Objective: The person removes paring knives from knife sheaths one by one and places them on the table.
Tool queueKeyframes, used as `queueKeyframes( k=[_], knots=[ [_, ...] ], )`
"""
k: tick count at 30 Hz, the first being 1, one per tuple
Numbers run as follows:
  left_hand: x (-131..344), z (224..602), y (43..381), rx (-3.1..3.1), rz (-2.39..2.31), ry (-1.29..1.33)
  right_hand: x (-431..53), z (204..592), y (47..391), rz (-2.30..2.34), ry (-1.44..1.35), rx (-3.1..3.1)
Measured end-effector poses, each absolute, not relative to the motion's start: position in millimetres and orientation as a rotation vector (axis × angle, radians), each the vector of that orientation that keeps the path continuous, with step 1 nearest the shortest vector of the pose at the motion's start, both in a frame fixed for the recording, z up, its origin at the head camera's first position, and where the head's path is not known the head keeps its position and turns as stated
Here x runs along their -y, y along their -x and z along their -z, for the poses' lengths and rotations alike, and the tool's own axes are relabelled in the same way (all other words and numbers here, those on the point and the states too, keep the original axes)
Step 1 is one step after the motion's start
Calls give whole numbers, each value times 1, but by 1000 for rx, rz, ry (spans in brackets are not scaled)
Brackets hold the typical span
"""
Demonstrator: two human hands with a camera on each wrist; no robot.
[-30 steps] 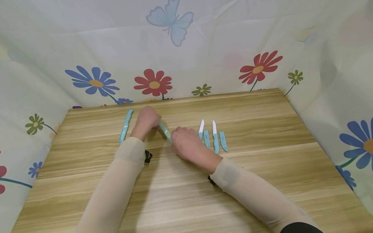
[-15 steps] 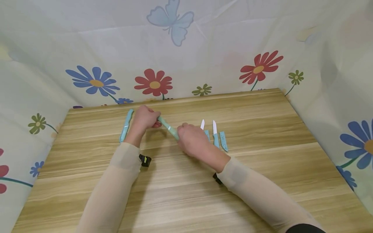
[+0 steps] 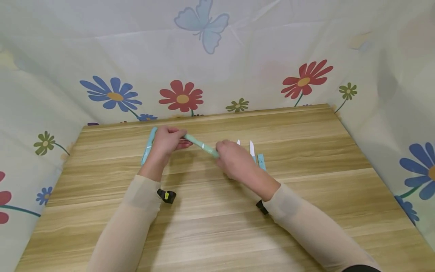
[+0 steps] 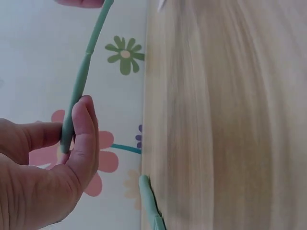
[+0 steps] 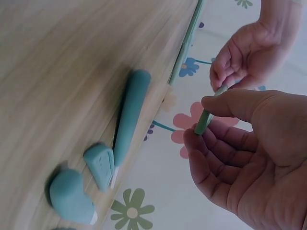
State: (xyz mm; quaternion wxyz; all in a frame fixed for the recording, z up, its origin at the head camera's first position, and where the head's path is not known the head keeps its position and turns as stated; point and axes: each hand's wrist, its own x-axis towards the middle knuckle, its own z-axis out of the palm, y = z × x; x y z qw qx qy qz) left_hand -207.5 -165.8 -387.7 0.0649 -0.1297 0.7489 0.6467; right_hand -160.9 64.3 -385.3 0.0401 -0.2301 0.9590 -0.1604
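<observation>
Between my two hands, a mint-green paring knife (image 3: 194,141) with its sheath on is held above the table. My left hand (image 3: 165,141) pinches the handle end between thumb and fingers, as the left wrist view shows on the knife handle (image 4: 79,84). My right hand (image 3: 238,160) pinches the sheath (image 5: 205,120) near its tip. Another sheathed knife (image 3: 148,144) lies on the table beside the left hand, partly covered by it. Right of the right hand lie two bare knives with white blades (image 3: 252,148), their handles mostly hidden in the head view.
A loose turquoise sheath (image 3: 261,161) lies beside the bare knives; a second sheath (image 5: 100,165) shows between two knife handles (image 5: 132,115) in the right wrist view. The wooden table (image 3: 204,234) ends at a flower-printed curtain (image 3: 136,49) behind and at the sides.
Both hands have raised the sheathed knife slightly and it now lies flatter. The right hand has moved rightward, covering more of the bare knives. More of the held knife shows between the hands.
</observation>
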Motion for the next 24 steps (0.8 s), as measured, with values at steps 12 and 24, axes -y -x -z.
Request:
queueKeyframes(
  k=[12,24],
  knots=[
    [158,388,185,-2107,-2196,329,-84,383,162,586,743,-3007],
    [152,392,169,-1944,-2328,341,-100,384,167,581,913,-3125]
  ],
)
